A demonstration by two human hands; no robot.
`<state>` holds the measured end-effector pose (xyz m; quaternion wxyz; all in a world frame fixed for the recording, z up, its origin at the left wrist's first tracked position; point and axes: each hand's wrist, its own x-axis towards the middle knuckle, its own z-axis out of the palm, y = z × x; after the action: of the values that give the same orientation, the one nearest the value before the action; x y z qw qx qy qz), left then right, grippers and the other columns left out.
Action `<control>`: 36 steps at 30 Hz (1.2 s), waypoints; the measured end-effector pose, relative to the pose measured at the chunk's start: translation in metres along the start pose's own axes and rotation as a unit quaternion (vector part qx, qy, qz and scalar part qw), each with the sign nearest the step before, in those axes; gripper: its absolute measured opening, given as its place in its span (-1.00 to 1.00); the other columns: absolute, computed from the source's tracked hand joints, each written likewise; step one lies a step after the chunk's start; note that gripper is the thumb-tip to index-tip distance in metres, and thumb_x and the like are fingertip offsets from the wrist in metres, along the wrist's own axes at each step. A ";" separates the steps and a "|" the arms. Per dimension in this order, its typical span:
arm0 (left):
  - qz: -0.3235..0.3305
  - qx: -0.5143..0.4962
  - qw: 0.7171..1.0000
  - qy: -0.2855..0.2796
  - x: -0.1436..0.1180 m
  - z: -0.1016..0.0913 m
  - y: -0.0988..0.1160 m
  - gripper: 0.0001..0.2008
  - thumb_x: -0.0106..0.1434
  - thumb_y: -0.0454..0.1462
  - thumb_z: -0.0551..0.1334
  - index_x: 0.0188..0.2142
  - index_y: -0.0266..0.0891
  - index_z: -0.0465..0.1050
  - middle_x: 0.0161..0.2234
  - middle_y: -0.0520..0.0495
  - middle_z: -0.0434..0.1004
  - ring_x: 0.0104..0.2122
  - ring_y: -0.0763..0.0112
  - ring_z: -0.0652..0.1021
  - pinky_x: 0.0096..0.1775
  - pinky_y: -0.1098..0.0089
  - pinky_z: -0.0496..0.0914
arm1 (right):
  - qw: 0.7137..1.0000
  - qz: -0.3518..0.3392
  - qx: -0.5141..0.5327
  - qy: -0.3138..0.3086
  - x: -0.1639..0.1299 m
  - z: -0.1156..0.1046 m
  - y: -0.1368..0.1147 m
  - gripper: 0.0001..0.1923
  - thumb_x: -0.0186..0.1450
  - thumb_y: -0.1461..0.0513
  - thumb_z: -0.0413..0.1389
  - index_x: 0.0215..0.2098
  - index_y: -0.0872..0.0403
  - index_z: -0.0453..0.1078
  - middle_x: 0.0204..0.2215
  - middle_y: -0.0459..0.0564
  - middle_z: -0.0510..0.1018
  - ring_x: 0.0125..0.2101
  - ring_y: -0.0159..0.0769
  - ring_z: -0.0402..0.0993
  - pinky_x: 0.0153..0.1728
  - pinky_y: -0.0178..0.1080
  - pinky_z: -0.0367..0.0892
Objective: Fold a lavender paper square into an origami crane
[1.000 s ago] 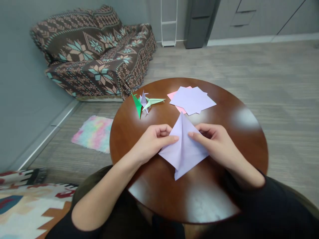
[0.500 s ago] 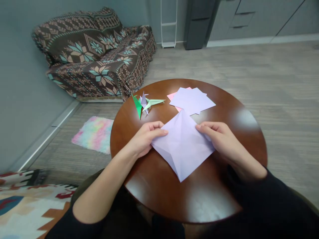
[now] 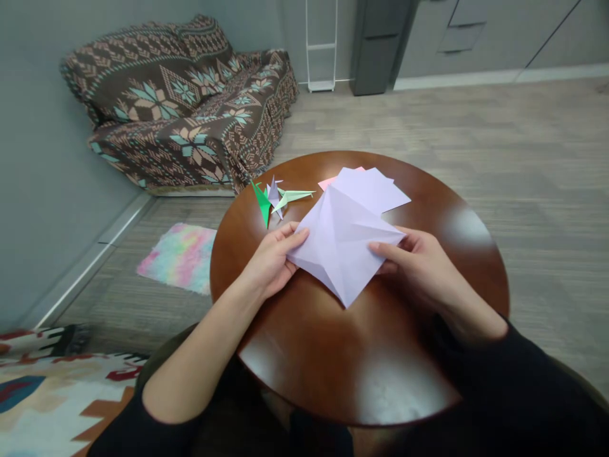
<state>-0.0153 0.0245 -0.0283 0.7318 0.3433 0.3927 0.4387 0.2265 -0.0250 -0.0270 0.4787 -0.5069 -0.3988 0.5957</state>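
Observation:
Between my two hands is a creased sheet of lavender origami paper (image 3: 340, 244), held with one corner toward me and slightly lifted off the table. My left hand (image 3: 278, 257) pinches its left corner, thumb on top and fingers beneath. On the opposite side my right hand (image 3: 413, 260) grips the right corner, its thumb lying over the paper. The sheet's far corner overlaps a loose stack of lavender and pink paper sheets (image 3: 368, 187). Folded paper cranes lie beyond my left hand: a green one (image 3: 262, 204), a purple one (image 3: 273, 193) and a pale green one (image 3: 292, 196).
The round brown wooden table (image 3: 342, 374) has a glossy top. Past it on the left is a sofa (image 3: 190, 114) under a patterned cover. A fluffy pastel rug (image 3: 178, 257) lies on the floor. A dark cabinet (image 3: 378, 47) stands at the back.
The near corner of the lavender paper has come up and away from me, and the far corner now covers more of the stack. My right hand's grip has shifted onto the right corner.

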 end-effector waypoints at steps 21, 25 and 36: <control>-0.066 -0.160 0.976 -0.133 -0.024 0.022 -0.005 -0.59 0.24 -0.30 0.34 0.10 -0.22 0.53 0.00 -0.17 0.66 -0.01 0.18 0.62 0.07 0.19 0.48 | 0.672 -0.555 -0.490 -0.018 -0.020 0.015 0.000 -0.63 0.33 0.48 0.10 0.04 0.09 0.50 -0.01 0.13 0.71 0.05 -0.03 0.64 0.36 0.33 0.07; -0.071 -0.176 0.981 -0.048 -0.022 0.028 -0.011 -0.80 0.35 -0.29 0.26 -0.05 -0.23 0.57 -0.06 -0.17 0.68 -0.12 0.26 0.65 -0.04 0.26 0.53 | 0.647 -0.546 -0.531 -0.036 -0.021 0.020 0.001 -0.70 0.38 0.36 0.16 0.06 0.05 0.51 0.06 0.12 0.67 0.12 -0.01 0.59 0.41 0.36 -0.06; -0.003 -0.112 0.993 -0.030 -0.026 0.035 -0.017 -0.81 0.34 -0.29 0.27 -0.10 -0.25 0.62 -0.01 -0.16 0.68 -0.02 0.20 0.64 -0.02 0.30 0.55 | 0.772 -0.481 -0.414 0.026 -0.015 0.020 0.005 -0.91 0.38 0.28 0.22 -0.29 0.06 0.57 0.05 0.21 0.65 0.08 0.02 0.57 0.15 0.14 0.39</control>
<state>0.0135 -0.0113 -0.0198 0.7784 0.2713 0.3194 0.4673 0.2059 -0.0402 -0.0255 0.4569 -0.4132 -0.7861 0.0512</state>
